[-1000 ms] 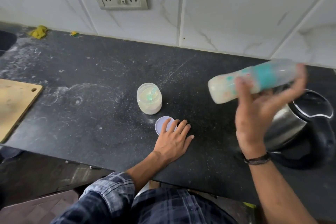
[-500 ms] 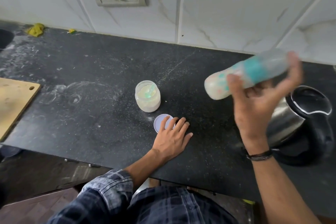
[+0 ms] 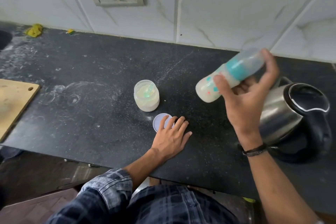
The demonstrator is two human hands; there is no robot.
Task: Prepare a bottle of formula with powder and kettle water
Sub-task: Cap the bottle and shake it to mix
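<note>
Gripped clear, teal-collared baby bottle (image 3: 206,92) tilted in right hand (image 3: 243,103).
Looked milky inside; rested left hand (image 3: 171,138) flat, fingers straight.

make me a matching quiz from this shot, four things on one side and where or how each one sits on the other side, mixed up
Things
1. bottle
2. powder jar
3. jar lid
4. kettle

States
A. stands open on the counter, scoop inside
B. stands at the far right of the counter
C. held tilted in the right hand, off the counter
D. lies flat under the fingers of the left hand

Pairs: 1-C, 2-A, 3-D, 4-B
</note>
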